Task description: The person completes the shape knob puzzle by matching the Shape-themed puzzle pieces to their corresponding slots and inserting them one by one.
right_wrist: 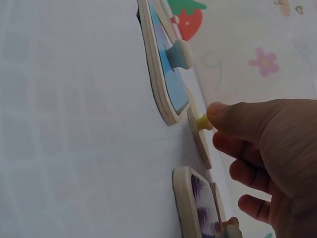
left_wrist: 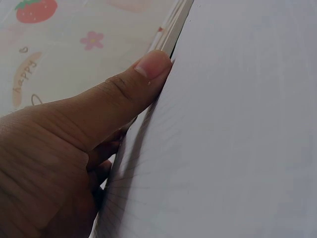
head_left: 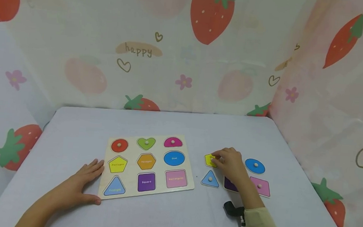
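Note:
A wooden shape puzzle board (head_left: 131, 191) lies left of the table's middle. A red circle (head_left: 116, 147), green heart (head_left: 142, 144) and magenta semicircle (head_left: 166, 142), all knobbed, sit in its top row; labelled coloured slots fill the lower rows. My left hand (head_left: 75, 187) rests at the board's left edge, thumb by the near corner, fingers extended. To the right, my right hand (head_left: 233, 165) pinches the knob of a yellow pentagon piece (head_left: 208, 160), which appears to lie on the table. A blue triangle piece (head_left: 206, 182) is nearest; a purple square piece (head_left: 229, 185) is partly hidden under the wrist.
A blue oval piece (head_left: 259, 169) and a pink rectangle piece (head_left: 264, 190) lie right of my right hand. A black device (head_left: 233, 209) is by the right sleeve. White cloth covers the table (head_left: 167, 221); strawberry-print curtains (head_left: 175, 14) surround its back and sides.

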